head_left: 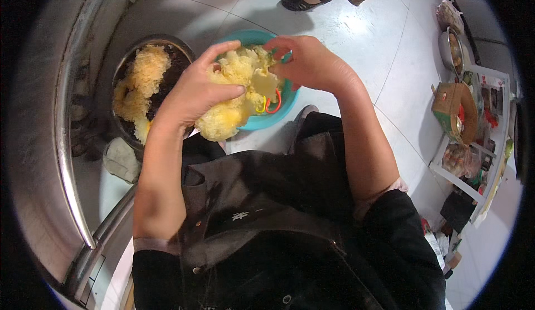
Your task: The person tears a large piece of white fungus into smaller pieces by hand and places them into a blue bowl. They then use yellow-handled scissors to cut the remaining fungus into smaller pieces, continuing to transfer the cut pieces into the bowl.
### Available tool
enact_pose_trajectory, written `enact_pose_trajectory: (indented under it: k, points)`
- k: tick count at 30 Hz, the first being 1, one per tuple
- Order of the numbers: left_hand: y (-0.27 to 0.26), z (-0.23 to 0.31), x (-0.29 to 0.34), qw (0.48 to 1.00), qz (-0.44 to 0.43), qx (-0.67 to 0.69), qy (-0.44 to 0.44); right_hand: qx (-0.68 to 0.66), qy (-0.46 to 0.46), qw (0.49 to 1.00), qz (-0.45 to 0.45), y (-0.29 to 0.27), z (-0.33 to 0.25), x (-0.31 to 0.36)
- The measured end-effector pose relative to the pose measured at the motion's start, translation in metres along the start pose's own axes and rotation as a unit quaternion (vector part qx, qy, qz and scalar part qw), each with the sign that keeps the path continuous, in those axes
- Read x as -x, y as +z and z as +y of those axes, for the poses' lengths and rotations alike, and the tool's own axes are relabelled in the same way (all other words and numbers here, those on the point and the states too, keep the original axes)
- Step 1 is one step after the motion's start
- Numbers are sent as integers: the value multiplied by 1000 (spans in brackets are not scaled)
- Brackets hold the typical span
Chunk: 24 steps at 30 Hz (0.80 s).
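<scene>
Above the near part of the turquoise basin (290,103), a frilly pale-yellow mass (238,108) is held in the left hand (195,91), thumb and fingers spread wide around its left side. The right hand (311,64) is half curled at its far right edge; cannot tell whether it grips. Orange loop (278,103) visible in basin, right; another yellow frilly piece (149,67) in the dark bowl (178,62), left.
</scene>
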<state>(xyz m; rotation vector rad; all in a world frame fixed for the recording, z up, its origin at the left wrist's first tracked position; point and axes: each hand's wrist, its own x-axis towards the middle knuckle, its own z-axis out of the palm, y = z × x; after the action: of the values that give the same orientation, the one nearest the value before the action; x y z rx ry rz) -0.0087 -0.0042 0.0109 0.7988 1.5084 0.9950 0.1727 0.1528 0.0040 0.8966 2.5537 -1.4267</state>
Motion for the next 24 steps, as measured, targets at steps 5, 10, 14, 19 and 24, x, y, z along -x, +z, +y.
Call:
enact_pose_trajectory:
  k: [5, 10, 14, 19, 24]
  points:
    - [-1, 10, 2, 989, -28, 140, -36, -166, 13, 986, -11, -10, -5, 3]
    - [1, 10, 4, 982, -7, 182, -40, -276, 16, 961, -13, -9, -22, 6]
    - [0, 12, 2, 986, -25, 160, -33, -266, -41, 962, -48, 3, -12, -1]
    - [-2, 5, 3, 987, -19, 155, -37, -279, 10, 959, -44, 6, -22, 1]
    - [-3, 1, -1, 986, -57, 153, -36, -239, 53, 968, -45, 7, -30, 4]
